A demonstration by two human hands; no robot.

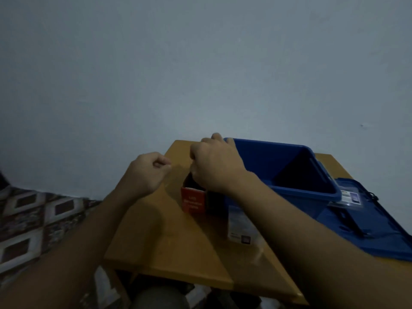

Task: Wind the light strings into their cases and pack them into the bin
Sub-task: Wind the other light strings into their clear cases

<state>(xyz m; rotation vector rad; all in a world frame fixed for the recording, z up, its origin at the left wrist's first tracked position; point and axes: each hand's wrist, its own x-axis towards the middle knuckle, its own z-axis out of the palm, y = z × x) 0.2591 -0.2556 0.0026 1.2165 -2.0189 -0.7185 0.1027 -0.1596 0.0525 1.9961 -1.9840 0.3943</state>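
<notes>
Fingers of the right hand [215, 166] curl straight down over the upright case [193, 201] at mid-frame, their grasp hidden; left hand [150, 172], clenched, sits just left.

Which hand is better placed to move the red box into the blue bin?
Probably the right hand: it is over the open top of the red box, beside the blue bin. The left hand is on the box's far side.

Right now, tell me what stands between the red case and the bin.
Nothing visible does. The case stands on the table beside the bin, whose top is open; its lid lies off to the right. The right hand is over the case.
</notes>
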